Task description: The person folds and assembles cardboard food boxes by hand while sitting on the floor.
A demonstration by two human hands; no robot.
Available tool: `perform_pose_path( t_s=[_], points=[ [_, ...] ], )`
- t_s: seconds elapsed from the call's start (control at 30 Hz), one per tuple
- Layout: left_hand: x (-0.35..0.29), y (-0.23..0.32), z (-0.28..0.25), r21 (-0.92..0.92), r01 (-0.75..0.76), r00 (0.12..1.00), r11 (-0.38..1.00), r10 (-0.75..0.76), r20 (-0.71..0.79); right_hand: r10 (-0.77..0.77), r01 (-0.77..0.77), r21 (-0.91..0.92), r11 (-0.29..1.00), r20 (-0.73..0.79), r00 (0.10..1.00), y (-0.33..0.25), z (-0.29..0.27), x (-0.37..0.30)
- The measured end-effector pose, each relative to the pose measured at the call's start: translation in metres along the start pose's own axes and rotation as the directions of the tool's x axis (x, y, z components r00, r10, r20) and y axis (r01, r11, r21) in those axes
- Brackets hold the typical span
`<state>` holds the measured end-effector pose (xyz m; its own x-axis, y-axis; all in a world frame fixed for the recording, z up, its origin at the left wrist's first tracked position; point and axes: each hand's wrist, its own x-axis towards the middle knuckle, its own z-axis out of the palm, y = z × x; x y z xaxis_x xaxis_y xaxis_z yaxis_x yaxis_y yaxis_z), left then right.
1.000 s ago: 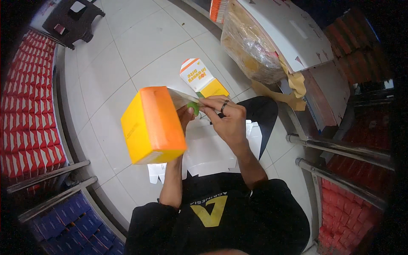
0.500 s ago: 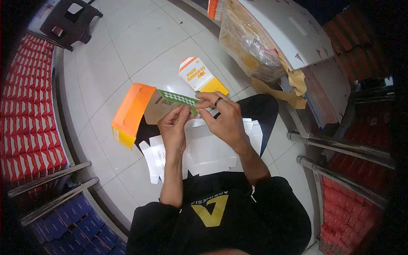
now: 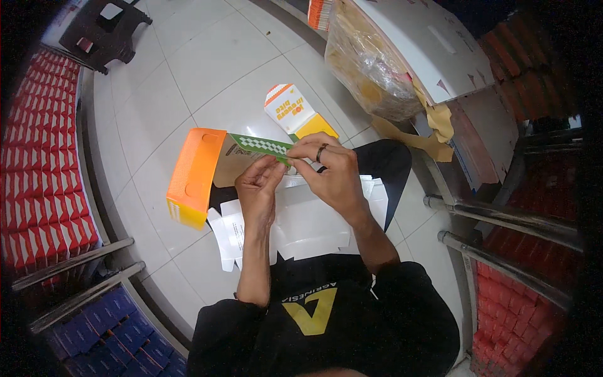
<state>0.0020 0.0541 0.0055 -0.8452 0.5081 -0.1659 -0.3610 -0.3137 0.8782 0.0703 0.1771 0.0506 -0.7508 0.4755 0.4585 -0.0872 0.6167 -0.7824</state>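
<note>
A printed cardboard carton, partly unfolded, is held above my lap. Its orange panel (image 3: 196, 164) with a yellow lower edge sticks out to the left, and a green flap with white checks (image 3: 260, 146) runs between my hands. My left hand (image 3: 257, 182) pinches the flap's lower edge with thumb and fingers. On the flap's right end, my right hand (image 3: 326, 166), with a dark ring, has its thumb and fingers closed. Beyond it shows a white and yellow printed carton piece (image 3: 292, 108); whether it joins the held carton is hidden. White flat cartons (image 3: 308, 220) lie across my lap.
Red and white boxes (image 3: 47, 169) are stacked on the left, with blue boxes (image 3: 119, 333) below them behind metal rails (image 3: 88, 295). A plastic-wrapped bundle (image 3: 367, 66) and white board (image 3: 433, 44) stand at upper right. A dark stool (image 3: 103, 31) is at far left.
The orange panel has swung a little, its outer face turning more toward me and its top edge dropping slightly. Both hands keep nearly the same place and grip.
</note>
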Motion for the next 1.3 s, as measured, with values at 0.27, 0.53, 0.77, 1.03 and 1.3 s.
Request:
perform_pose_path(
  t_s=[0.27,0.53,0.77,1.03,1.3],
  points=[
    [0.000,0.001,0.005,-0.015,-0.037,0.999,0.999,0.036,-0.009,0.046,-0.041,0.138,0.990,-0.039,0.998,-0.003,0.003,-0.001],
    [-0.005,0.009,0.014,0.049,-0.058,0.998,0.997,0.058,0.010,0.118,-0.113,0.145,0.983,-0.025,0.993,-0.001,0.002,-0.005],
    [-0.002,0.006,0.013,-0.232,-0.003,0.998,0.973,-0.011,-0.061,0.111,-0.107,0.094,0.990,-0.043,0.993,-0.002,0.007,-0.010],
    [0.001,0.008,0.008,-0.001,0.021,0.999,1.000,-0.021,-0.025,0.233,-0.214,0.188,0.959,-0.084,0.969,0.006,0.012,-0.007],
    [0.002,-0.003,-0.003,-0.015,0.036,0.999,0.999,-0.037,-0.031,0.299,-0.308,0.328,0.893,0.079,0.951,0.007,0.007,-0.006]
  ],
)
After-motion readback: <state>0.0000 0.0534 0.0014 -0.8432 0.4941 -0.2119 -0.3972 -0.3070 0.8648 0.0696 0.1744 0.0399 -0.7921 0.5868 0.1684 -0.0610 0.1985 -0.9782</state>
